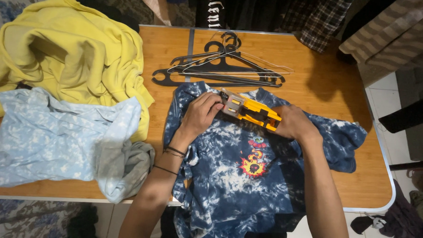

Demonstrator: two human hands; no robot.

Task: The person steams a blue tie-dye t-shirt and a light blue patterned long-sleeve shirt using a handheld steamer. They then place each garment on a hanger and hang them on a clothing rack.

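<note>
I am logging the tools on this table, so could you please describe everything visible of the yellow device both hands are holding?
The yellow device is a long, blocky tool that looks like hard plastic, with a grey section bearing yellow inserts at its left end and black parts along its lower edge. It lies slanted, left end farther from the person, over the collar area of a blue tie-dye shirt spread on the wooden table. The left hand grips the grey end; the right hand holds the other end.

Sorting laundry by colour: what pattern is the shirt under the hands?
Dark blue and white tie-dye shirt, head view.
</note>
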